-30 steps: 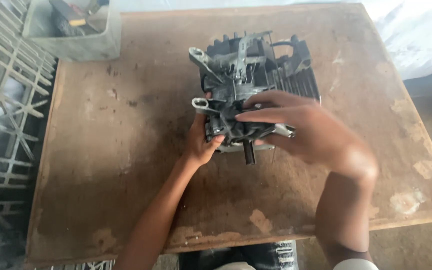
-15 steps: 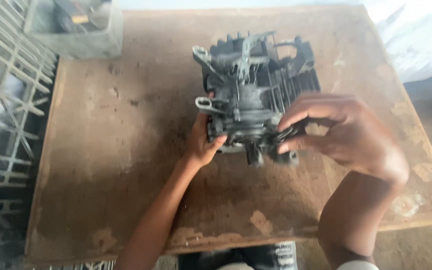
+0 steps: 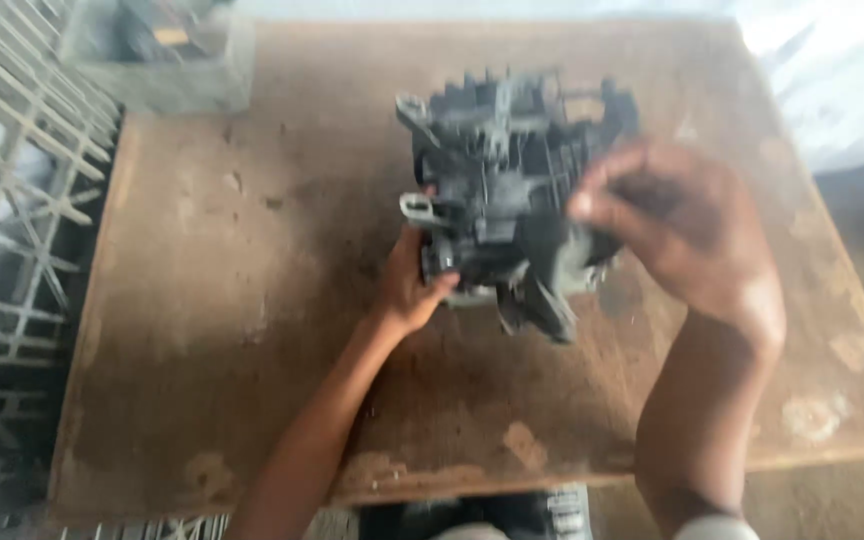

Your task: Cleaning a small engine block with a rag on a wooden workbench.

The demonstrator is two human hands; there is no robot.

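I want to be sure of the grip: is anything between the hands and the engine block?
Nothing visible. The left hand grips the engine block at its near left side, and the right hand lies directly on its right side. The picture is blurred, so exact finger contact is unclear.

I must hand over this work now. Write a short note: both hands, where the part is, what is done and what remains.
Left hand: grips the near-left side of the dark grey metal engine block.
Right hand: on the block's right side, blurred.
The block is on the worn brown wooden table, apparently tilted.
Done: block held by both hands.
Left: nothing is removed yet; keep it steady.
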